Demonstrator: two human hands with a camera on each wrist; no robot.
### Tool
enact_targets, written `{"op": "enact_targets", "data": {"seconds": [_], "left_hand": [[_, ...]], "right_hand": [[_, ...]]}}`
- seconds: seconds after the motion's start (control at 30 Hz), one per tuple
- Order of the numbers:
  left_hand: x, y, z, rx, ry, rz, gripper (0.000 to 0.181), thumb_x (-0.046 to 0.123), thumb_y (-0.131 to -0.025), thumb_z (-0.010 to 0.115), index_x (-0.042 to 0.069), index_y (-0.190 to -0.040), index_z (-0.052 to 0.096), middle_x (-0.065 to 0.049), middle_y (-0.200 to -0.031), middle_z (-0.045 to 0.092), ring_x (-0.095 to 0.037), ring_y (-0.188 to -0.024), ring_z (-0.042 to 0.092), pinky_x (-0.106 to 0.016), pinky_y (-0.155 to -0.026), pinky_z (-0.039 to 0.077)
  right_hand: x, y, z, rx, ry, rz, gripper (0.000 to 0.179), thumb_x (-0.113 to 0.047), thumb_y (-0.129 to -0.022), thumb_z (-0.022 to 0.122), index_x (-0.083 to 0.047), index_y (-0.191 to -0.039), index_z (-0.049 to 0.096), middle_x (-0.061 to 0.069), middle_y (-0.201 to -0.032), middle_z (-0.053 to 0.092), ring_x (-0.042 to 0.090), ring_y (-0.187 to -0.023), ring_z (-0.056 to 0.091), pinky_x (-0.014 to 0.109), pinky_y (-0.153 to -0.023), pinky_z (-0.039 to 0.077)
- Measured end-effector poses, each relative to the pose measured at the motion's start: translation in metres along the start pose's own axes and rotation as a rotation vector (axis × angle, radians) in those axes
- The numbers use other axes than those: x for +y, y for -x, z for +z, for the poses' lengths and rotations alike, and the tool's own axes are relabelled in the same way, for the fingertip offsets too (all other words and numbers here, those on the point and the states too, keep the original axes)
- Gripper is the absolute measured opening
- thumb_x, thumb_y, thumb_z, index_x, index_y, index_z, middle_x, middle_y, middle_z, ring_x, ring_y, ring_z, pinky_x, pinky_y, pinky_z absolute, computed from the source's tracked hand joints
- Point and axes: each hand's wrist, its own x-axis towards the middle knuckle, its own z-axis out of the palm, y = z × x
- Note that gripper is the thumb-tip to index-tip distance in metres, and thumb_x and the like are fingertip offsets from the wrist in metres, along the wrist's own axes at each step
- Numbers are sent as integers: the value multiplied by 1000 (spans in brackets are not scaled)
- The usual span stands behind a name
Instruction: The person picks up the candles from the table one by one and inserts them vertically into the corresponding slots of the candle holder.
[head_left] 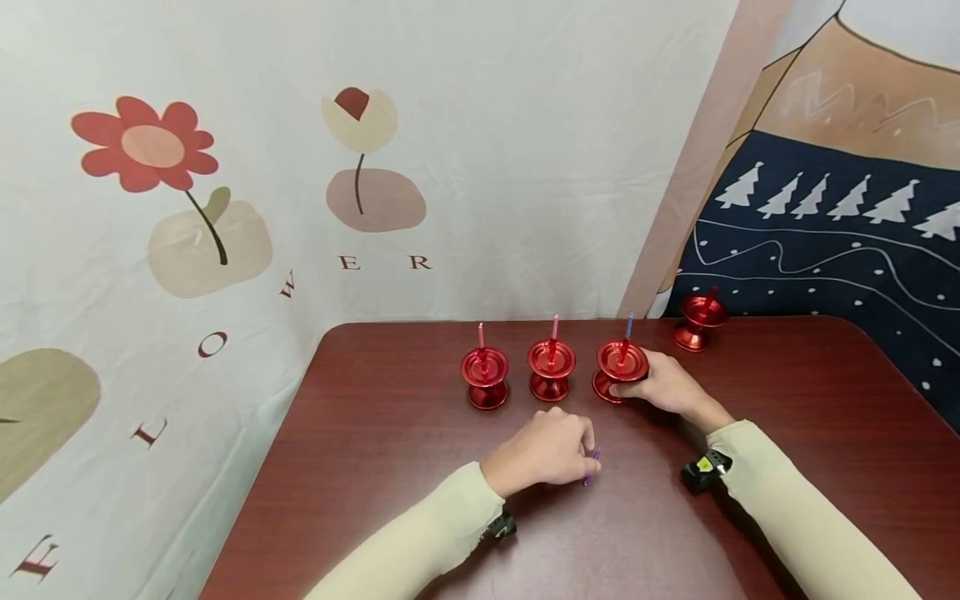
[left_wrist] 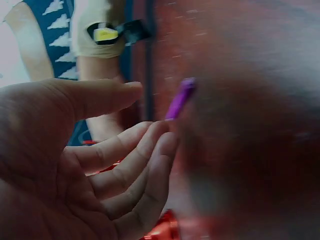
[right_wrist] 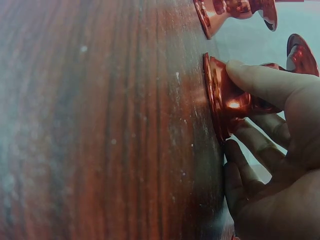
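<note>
My right hand (head_left: 667,385) grips a shiny red candle holder (head_left: 622,360) low at its base, the thumb in front and the fingers behind. A thin blue candle (head_left: 628,327) stands upright in that holder. In the right wrist view the holder's base (right_wrist: 225,100) is right at the wooden tabletop. Nearer the front, my left hand (head_left: 546,446) is low over the table, its fingertips right at a small purple candle (left_wrist: 181,99). A gap shows between the left thumb and fingers in the left wrist view.
Left of the held one, two matching red holders stand in a row, a left holder (head_left: 484,368) and a middle holder (head_left: 551,360), each with a pink candle. Another red holder (head_left: 702,312) with a red candle stands at the back right edge. A printed cloth (head_left: 525,167) hangs behind the table (head_left: 360,483).
</note>
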Motion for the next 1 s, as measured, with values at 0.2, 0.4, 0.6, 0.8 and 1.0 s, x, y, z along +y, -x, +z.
{"op": "enact_targets", "data": {"seconds": [0.2, 0.4, 0.6, 0.8, 1.0], "left_hand": [[-14, -4, 24, -19, -8, 32, 33, 41, -85, 95, 23, -96, 69, 19, -76, 63, 0, -73, 59, -27, -71, 52], [-12, 1, 15, -42, 57, 29, 38, 34, -81, 100, 20, -102, 71, 19, -79, 62, 1, -74, 58, -26, -77, 52], [-16, 2, 18, -26, 79, 40, 33, 27, -83, 99, 22, -103, 74, 20, -80, 64, 3, -77, 57, -22, -78, 49], [-17, 4, 12, -45, 122, 44, 32, 23, -83, 99, 21, -106, 77, 20, -78, 65, 5, -75, 56, -20, -78, 46], [-20, 5, 12, -45, 158, 41, 29, 19, -85, 98, 20, -106, 78, 21, -75, 64, 5, -74, 57, -19, -78, 45]], "right_hand": [[9, -1, 1, 6, -14, -40, 65, -27, -84, 96, 4, -135, 71, 20, -124, 78, 39, -117, 71, 65, -105, 51], [21, -4, -7, -53, -70, -62, 66, -29, -83, 96, 2, -136, 72, 17, -122, 78, 32, -114, 71, 59, -104, 52], [10, 2, -28, -172, -184, 41, 62, -8, -91, 87, 8, -145, 62, 20, -133, 73, 34, -124, 66, 36, -105, 53], [26, 4, -58, -143, -166, 106, 46, -10, -98, 80, 7, -139, 67, 21, -131, 73, 33, -119, 70, 24, -91, 56], [43, 10, -82, 45, -223, 295, 39, -17, -103, 79, 9, -130, 67, -4, -105, 79, 7, -92, 69, 20, -82, 58]]}}
